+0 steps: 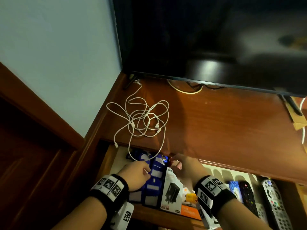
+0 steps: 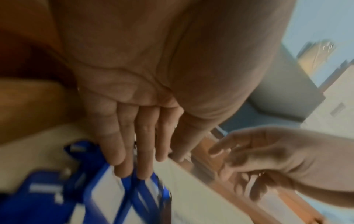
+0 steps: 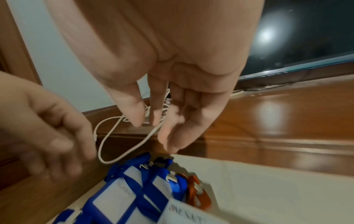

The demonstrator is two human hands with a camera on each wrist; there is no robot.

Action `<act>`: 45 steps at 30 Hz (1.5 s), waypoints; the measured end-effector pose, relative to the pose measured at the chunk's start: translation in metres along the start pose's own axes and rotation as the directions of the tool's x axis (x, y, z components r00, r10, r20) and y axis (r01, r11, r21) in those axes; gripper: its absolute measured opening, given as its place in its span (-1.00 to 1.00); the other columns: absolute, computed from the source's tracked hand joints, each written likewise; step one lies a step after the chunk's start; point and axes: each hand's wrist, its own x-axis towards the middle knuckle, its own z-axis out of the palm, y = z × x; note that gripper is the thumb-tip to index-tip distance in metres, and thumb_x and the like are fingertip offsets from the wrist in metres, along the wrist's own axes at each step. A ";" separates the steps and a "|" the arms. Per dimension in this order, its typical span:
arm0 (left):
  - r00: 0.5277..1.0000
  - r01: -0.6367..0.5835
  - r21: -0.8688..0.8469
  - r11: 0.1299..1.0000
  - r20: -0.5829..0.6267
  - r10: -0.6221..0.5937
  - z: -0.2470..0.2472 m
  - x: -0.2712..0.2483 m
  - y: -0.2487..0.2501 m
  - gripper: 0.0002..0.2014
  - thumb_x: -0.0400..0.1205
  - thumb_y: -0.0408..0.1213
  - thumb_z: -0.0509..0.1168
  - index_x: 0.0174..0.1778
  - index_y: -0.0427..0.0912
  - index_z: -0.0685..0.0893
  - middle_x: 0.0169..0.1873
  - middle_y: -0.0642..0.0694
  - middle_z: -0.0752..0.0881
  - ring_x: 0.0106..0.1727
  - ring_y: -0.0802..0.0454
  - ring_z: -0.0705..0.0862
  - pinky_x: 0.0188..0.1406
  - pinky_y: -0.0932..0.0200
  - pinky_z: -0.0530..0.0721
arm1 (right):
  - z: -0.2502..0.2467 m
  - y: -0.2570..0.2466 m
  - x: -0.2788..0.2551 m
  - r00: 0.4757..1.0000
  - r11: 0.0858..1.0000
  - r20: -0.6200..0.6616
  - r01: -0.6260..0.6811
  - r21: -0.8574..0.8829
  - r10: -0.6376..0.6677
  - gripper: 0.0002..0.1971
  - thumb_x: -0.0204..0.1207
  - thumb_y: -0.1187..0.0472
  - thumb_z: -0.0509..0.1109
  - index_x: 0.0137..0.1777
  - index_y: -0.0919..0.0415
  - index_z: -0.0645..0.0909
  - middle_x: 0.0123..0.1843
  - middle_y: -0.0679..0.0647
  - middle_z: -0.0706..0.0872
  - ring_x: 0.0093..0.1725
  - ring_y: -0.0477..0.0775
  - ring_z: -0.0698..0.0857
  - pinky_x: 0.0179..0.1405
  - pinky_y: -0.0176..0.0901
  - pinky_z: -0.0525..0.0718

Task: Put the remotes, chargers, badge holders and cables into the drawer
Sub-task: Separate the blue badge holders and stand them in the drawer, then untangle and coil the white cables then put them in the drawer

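Note:
A tangle of white cables (image 1: pixel 142 120) lies on the wooden top (image 1: pixel 224 122), and one loop (image 3: pixel 106 163) hangs over the edge into the open drawer (image 1: pixel 216 173). Blue badge holders (image 1: pixel 154 180) (image 3: pixel 122 197) (image 2: pixel 107 197) are piled in the drawer's left part, with an orange one (image 3: pixel 201 195) beside them. My left hand (image 1: pixel 147 171) (image 2: pixel 149 166) hovers over them with straight fingers and holds nothing. My right hand (image 1: pixel 176 163) (image 3: pixel 153 130) hangs relaxed and empty near the drawer's back edge. A charger box (image 1: pixel 174 193) lies below it.
A dark remote (image 1: pixel 247 196) and a silver remote (image 1: pixel 274 206) lie in the drawer's right part. A black TV (image 1: pixel 199 39) stands at the back of the top. The wall and a wooden door frame are to the left.

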 end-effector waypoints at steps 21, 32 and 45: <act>0.916 -0.272 0.023 0.962 -0.301 0.266 -0.121 -0.016 0.030 -0.31 0.60 0.23 0.43 0.66 0.29 0.38 0.61 0.19 0.40 0.67 0.10 0.22 0.66 -0.06 0.33 | -0.073 -0.068 0.063 0.912 0.941 -0.232 0.321 -0.109 -0.339 -0.88 0.60 0.04 0.51 0.09 -0.13 0.68 0.11 -0.08 0.42 -0.08 -0.10 0.61 0.01 -0.24 0.71; 0.638 -0.587 -0.128 0.799 -0.681 0.360 -0.258 -0.009 0.139 -0.78 0.85 -0.04 0.16 0.06 0.11 0.72 -0.29 -0.08 0.68 -0.40 0.16 0.57 -0.35 0.19 0.53 | -0.277 -0.106 0.001 0.573 0.909 -0.752 0.407 -0.084 -0.326 -0.92 0.64 0.05 0.47 0.07 -0.02 0.66 -0.07 -0.08 0.75 -0.09 -0.04 0.72 -0.12 -0.16 0.71; 0.492 -0.673 0.080 0.735 -0.694 0.525 -0.321 -0.015 0.235 -0.89 0.75 -0.13 0.33 0.16 0.12 0.69 -0.19 0.05 0.74 -0.20 0.11 0.73 -0.17 0.17 0.64 | -0.317 -0.080 -0.038 0.610 0.914 -0.744 0.405 -0.003 -0.272 -0.70 0.75 -0.16 0.26 -0.18 -0.05 0.54 -0.42 -0.13 0.62 -0.48 -0.20 0.60 -0.54 -0.35 0.60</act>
